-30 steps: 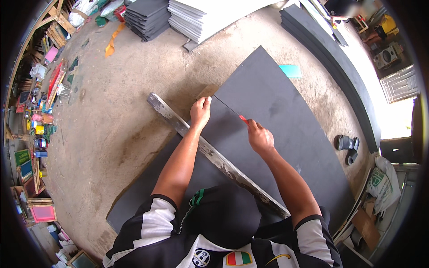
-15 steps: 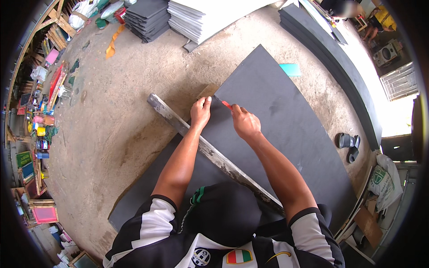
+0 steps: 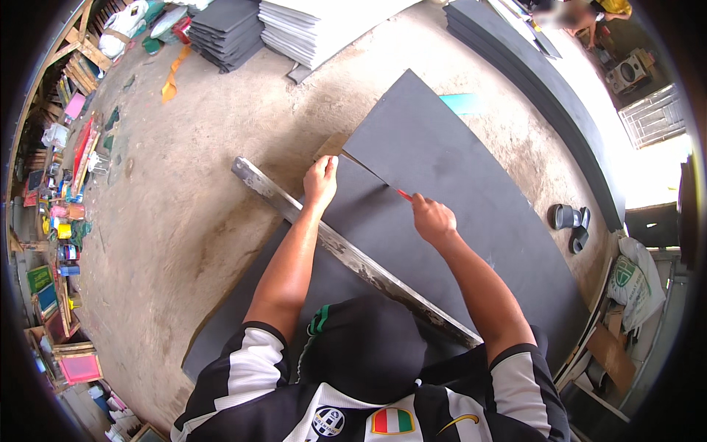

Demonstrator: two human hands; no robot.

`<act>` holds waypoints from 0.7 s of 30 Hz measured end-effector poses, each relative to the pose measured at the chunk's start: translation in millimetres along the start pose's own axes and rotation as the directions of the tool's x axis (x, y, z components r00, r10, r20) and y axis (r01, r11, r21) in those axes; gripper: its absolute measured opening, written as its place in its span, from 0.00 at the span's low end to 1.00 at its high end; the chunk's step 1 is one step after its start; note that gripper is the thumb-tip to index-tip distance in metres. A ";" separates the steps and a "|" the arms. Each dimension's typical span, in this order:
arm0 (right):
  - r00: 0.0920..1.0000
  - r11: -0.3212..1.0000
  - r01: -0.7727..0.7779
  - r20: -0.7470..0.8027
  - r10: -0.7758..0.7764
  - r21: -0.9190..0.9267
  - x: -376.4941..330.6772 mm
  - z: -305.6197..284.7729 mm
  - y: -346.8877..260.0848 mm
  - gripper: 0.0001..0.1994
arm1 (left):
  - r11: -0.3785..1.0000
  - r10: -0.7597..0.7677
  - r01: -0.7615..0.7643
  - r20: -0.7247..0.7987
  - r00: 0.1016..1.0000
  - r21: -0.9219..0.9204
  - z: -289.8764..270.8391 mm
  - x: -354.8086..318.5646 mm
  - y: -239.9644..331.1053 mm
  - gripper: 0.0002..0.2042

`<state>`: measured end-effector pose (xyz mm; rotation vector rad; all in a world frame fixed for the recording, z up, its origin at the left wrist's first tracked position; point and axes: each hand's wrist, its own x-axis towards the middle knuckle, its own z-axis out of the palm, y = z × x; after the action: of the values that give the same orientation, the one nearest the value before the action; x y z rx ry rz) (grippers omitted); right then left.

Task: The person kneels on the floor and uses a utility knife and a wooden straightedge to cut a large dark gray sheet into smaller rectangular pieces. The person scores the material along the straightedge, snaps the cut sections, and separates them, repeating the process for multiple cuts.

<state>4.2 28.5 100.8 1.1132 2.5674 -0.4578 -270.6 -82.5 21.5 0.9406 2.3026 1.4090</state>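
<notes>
A large dark grey sheet (image 3: 471, 177), foam-like, lies at a slant on the floor in front of me. A slit runs into it from its left edge. At the inner end of the slit is a red-handled cutter (image 3: 404, 195), with my right hand (image 3: 434, 219) closed around it; its blade is too small to make out. My left hand (image 3: 321, 183) pinches the sheet's left edge, on the near side of the slit. Across the sheet, under my left forearm and nearer to me, lies a long worn bar (image 3: 361, 258) with scuffed paint.
Stacks of dark sheets (image 3: 224, 33) and white sheets (image 3: 302, 33) stand at the back; long dark sheets (image 3: 537, 96) line the right. Sandals (image 3: 571, 221) and a white sack (image 3: 635, 283) lie right. Clutter fills the left side. Another person (image 3: 582, 18) is at the far right.
My right hand has drawn the cutter toward me and to the right, and the slit has opened longer behind it. My left hand keeps its hold on the edge. The view has shifted slightly.
</notes>
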 end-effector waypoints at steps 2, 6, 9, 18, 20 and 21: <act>1.000 1.000 -0.011 -0.017 0.011 0.010 -14.2 5.8 16.3 0.09 | 0.999 0.031 -0.031 0.006 0.999 0.019 -2.8 2.6 9.1 0.20; 0.983 0.991 0.064 -0.178 -0.042 0.121 -28.5 7.2 18.0 0.10 | 0.977 0.133 -0.149 0.113 0.985 0.149 -8.6 11.5 25.3 0.16; 0.954 0.976 0.158 -0.278 -0.112 0.149 -16.8 0.7 -3.6 0.09 | 0.978 0.170 -0.180 0.095 0.981 0.101 -9.0 11.7 31.5 0.14; 0.987 0.988 0.103 -0.135 -0.086 0.118 17.1 -16.3 -48.8 0.10 | 0.981 0.165 -0.171 0.069 0.984 0.094 -9.9 4.6 34.5 0.16; 0.993 0.992 0.082 -0.096 -0.073 0.095 19.5 -16.5 -47.0 0.11 | 0.982 0.155 -0.161 0.072 0.985 0.095 -10.1 4.6 35.2 0.16; 0.994 0.994 0.076 -0.083 -0.069 0.078 20.0 -15.6 -44.6 0.11 | 0.984 0.143 -0.150 0.076 0.987 0.095 -9.9 4.6 34.9 0.16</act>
<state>-44.3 18.9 114.4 1.0889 2.6881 -0.5506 -266.0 -75.4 57.0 1.1925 2.3129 1.3032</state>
